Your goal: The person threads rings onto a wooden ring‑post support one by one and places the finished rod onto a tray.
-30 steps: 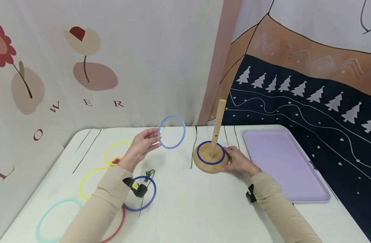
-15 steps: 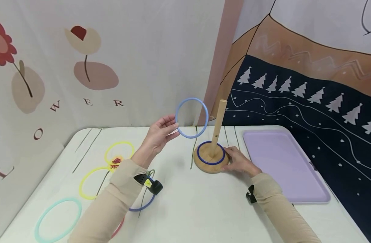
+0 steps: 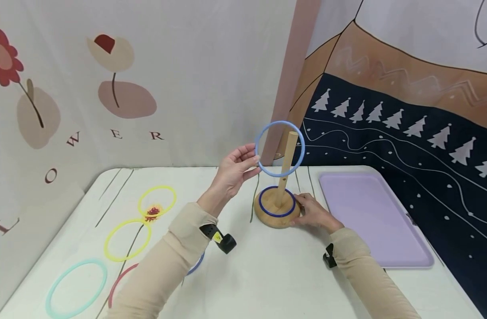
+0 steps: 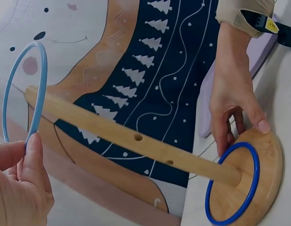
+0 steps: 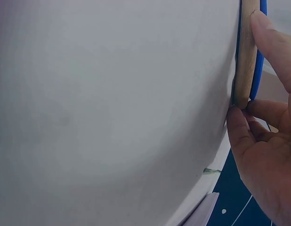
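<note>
My left hand (image 3: 235, 173) pinches a light blue ring (image 3: 303, 148) by its left side, between thumb and fingers. In the head view the upright ring overlaps the upper part of the wooden post (image 3: 288, 166); the left wrist view has it right at the post's tip. My right hand (image 3: 313, 210) grips the right edge of the round wooden base (image 3: 277, 223), thumb on top and fingers at the rim. Around the foot of the post, a dark blue ring (image 4: 256, 165) lies on the base.
Two yellow rings (image 3: 128, 220), a turquoise ring (image 3: 86, 261) and a red ring (image 3: 117, 281) lie on the left of the white table. Another blue ring (image 3: 197, 264) is mostly hidden under my left forearm. A purple tray (image 3: 363, 212) stands at the right.
My left hand has carried the light blue ring rightward and up, from left of the stand to the top of the post. My right hand has stayed on the base.
</note>
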`<state>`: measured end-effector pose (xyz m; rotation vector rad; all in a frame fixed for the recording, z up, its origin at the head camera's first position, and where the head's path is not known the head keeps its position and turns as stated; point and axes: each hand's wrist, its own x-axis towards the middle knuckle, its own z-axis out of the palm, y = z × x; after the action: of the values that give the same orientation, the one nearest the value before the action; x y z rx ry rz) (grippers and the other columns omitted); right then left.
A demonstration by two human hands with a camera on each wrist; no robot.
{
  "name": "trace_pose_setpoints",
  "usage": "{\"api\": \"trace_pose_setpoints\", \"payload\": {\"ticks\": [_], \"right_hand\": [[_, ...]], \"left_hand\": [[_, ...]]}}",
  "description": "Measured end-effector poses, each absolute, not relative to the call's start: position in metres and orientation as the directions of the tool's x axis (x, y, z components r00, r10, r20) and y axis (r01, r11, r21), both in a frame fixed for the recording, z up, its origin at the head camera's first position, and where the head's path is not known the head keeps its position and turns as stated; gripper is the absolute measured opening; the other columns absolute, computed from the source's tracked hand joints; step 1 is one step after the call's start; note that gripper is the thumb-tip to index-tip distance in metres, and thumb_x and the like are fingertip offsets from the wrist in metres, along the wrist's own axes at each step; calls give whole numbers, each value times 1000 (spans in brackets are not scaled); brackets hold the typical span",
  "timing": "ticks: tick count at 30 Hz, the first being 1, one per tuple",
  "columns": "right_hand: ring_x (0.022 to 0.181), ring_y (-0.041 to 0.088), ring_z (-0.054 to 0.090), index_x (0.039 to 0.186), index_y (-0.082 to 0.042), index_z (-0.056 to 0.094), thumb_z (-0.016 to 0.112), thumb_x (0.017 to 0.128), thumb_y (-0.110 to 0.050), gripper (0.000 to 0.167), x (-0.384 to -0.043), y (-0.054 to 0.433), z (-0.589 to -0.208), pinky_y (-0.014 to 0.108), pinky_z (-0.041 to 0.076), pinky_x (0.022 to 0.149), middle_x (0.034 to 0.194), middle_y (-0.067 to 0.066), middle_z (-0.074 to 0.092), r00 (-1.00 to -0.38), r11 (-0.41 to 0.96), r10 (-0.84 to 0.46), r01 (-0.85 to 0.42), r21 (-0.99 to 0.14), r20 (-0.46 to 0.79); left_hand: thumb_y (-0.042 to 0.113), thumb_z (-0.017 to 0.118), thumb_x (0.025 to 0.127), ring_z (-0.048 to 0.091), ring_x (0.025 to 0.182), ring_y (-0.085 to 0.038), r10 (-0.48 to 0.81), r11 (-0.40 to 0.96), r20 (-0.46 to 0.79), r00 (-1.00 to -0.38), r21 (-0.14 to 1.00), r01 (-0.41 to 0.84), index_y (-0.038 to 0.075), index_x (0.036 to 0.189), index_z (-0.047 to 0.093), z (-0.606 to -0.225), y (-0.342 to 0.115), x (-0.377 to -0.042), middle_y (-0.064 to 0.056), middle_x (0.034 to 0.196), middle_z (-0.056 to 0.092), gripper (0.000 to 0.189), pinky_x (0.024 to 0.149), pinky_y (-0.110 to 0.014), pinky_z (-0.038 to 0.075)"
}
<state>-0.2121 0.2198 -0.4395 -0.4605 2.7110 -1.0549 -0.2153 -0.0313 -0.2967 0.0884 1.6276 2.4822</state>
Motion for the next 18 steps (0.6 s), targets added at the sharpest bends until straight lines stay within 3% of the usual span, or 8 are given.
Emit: {"api": "trace_pose_setpoints", "payload": {"ticks": [18], "right_hand": [[114,38,47,139,14,31,83,71,-17,91,-213,222,-440,48,44,98,130,29,37,-931,691,-359,-216,-690,-68]], "left_hand": [[-6,59,88,62,76,-7,149,-406,-102,-984,901,-155,0,120,56,-316,-3,-222,1,89,54,33,68,-22,57]]}}
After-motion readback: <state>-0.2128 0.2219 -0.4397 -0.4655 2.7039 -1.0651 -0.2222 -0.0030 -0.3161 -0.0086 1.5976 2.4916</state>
